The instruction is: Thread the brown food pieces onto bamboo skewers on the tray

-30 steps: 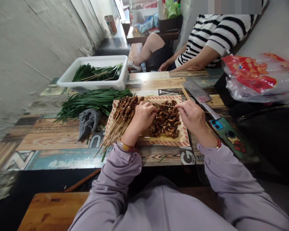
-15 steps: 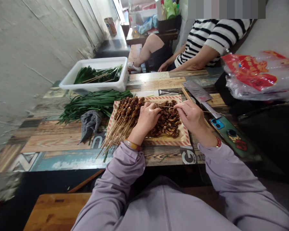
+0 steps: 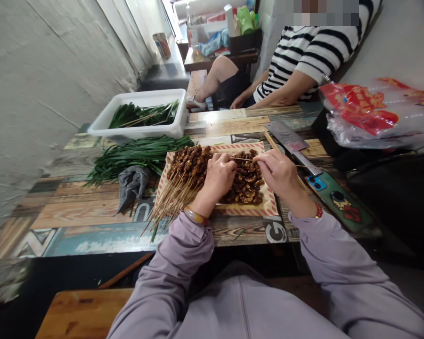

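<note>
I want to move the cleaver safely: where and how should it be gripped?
Probably best by the handle, coming from the wearer's near right side: the cleaver lies flat, its broad blade away from the wearer and its narrow handle slanting back toward the phone.

A crumpled grey cloth [image 3: 131,183] is seen on the table [image 3: 85,212]. A cleaver [image 3: 289,137] is laid flat, its handle near a green phone [image 3: 339,200]. A striped top [image 3: 311,56] is worn by a person [image 3: 286,94] beyond.

The patchwork table [image 3: 81,214] carries a striped tray [image 3: 269,205]. A tub [image 3: 182,120] sits at its ten o'clock, a cleaver [image 3: 287,135] at two.
</note>
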`<state>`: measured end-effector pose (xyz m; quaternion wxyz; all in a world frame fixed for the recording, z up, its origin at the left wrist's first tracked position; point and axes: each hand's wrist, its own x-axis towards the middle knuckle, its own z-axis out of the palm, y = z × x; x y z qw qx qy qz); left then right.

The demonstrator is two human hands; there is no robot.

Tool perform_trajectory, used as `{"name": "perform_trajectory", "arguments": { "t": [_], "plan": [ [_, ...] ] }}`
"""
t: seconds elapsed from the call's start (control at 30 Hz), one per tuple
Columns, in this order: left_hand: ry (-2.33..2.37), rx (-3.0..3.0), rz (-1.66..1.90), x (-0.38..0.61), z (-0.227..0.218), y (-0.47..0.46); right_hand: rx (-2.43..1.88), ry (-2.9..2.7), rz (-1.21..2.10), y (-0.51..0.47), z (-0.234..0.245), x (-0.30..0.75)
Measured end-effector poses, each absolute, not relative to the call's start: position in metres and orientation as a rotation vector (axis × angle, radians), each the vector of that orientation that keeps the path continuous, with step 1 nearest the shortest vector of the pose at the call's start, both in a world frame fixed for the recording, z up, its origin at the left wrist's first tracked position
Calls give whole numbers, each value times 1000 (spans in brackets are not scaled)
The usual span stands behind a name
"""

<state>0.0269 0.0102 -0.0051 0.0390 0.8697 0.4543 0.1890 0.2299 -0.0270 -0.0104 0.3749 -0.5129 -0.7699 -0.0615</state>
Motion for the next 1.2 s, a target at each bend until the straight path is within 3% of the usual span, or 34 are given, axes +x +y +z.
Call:
{"name": "perform_trajectory", "arguments": {
  "t": [0.23,0.8,1.2],
  "plan": [
    [1389,2587,770,5,-3,22,-1305,-1958,-140,-28,-8,231],
    [1358,2751,260,16,10,6,-1312,-1971,-175,-28,-9,230],
    [1358,2763,336,19,1,7,-1316,-1971,-152,-30,-6,227]
  ]
}}
